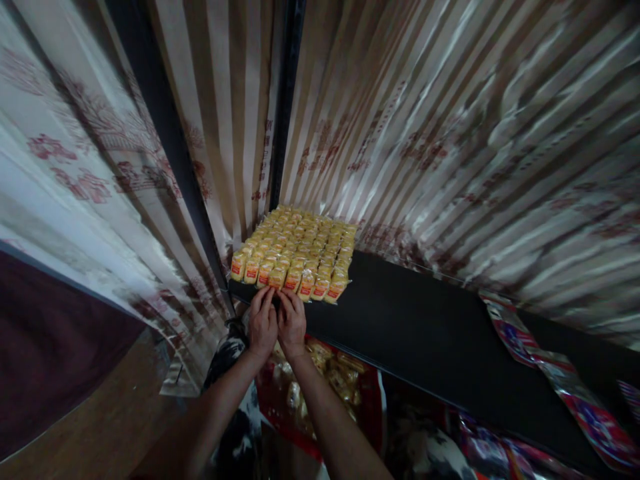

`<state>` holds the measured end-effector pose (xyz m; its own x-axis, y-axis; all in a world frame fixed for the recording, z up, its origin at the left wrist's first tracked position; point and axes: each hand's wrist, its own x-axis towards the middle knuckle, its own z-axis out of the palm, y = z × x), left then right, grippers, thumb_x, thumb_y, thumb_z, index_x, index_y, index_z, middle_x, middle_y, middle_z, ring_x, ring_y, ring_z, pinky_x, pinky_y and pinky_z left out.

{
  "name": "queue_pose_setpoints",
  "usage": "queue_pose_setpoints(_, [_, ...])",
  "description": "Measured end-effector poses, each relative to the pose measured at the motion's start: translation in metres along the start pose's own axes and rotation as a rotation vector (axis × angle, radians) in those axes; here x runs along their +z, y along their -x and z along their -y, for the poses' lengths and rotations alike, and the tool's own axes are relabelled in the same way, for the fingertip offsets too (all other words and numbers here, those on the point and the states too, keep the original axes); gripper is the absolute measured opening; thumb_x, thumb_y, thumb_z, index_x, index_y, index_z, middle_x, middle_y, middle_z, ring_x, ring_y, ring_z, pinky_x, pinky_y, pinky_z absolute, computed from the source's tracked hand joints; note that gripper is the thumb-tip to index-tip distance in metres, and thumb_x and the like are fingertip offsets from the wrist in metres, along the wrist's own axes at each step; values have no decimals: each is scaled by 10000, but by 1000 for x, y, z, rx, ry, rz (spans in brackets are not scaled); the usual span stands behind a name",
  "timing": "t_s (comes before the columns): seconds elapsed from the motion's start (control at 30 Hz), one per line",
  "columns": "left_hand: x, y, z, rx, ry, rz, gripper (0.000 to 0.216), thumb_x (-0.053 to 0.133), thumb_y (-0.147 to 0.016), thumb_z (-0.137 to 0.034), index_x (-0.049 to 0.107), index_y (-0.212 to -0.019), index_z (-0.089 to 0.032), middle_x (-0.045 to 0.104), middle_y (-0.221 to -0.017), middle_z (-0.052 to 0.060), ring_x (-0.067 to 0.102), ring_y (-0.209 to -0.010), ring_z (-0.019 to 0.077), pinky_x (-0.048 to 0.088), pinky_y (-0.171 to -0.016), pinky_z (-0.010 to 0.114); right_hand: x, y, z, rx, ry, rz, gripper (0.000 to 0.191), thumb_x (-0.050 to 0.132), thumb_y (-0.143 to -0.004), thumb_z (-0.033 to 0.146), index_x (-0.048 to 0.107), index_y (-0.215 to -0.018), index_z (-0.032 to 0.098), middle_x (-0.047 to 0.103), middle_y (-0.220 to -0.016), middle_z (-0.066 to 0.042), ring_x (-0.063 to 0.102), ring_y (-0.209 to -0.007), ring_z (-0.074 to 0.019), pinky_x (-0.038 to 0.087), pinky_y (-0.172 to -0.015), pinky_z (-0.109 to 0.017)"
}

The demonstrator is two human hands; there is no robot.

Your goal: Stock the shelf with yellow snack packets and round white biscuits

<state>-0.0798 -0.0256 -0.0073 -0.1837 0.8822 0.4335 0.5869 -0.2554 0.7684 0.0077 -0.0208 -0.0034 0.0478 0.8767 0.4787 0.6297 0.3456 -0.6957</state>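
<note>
Several rows of small yellow snack packets (305, 243) with red-and-orange labels stand packed close together in a block on the black shelf (400, 320). Both my hands meet at the block's front edge, side by side. The fingertips of my left hand (263, 323) are drawn together at the lower edge of a front-row snack packet (277, 277). Against the same packet, from the right, press the bent fingers of my right hand (292, 321). My fingertips partly hide the packet's lower edge.
Under the shelf sits a red bag or box (373, 393) of loose yellow packets (340, 377). Flat red-and-blue packages (565, 387) lie along the shelf's right part. Printed striped curtains (450, 133) hang behind, and a dark upright post (285, 107) stands at the corner.
</note>
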Motion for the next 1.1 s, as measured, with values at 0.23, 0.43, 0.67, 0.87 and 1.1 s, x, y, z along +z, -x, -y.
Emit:
queue_pose_setpoints(0.23, [0, 0, 2, 34, -32, 46, 475, 348, -831, -82, 517, -1269, -155, 501, -1266, 113, 462, -1205, 188, 377, -1060, 379, -1, -1, 1, 38, -11, 40, 388, 412, -829, 121, 615, -1155, 178, 573, -1175, -109, 495, -1136, -185, 423, -1001, -362])
queue_pose_setpoints(0.43, [-9, 10, -6, 50, -56, 50, 437, 355, -835, -104, 529, -1235, -135, 486, -1265, 123, 444, -1208, 201, 368, -1055, 379, -21, 34, -1, -4, -55, 32, 386, 379, -827, 112, 609, -1132, 173, 570, -1155, -122, 526, -1113, -176, 444, -986, -367])
queue_pose_setpoints(0.67, [-26, 49, -23, 80, -51, 294, 312, 383, -794, -85, 638, -943, -183, 563, -1000, 68, 548, -987, 173, 455, -917, 330, -59, 123, -28, 248, 85, 236, 378, 391, -781, 97, 629, -1064, 176, 653, -1051, -102, 599, -1004, -188, 476, -906, -350])
queue_pose_setpoints(0.87, [10, 125, -7, -417, 5, 633, 216, 489, -647, -50, 635, -763, -161, 620, -793, 49, 609, -774, 169, 501, -770, 308, -69, 161, -40, 579, 249, 576, 265, 449, -820, 167, 652, -989, 142, 715, -885, -119, 665, -764, -182, 476, -673, -244])
queue_pose_setpoints(1.1, [35, 163, 8, -492, 90, 590, 132, 544, -655, -120, 516, -544, -188, 525, -514, -4, 573, -549, 169, 494, -569, 300, -69, 157, -34, 630, 347, 707, 201, 517, -789, 177, 683, -901, 186, 724, -808, -122, 679, -745, -200, 433, -603, -247])
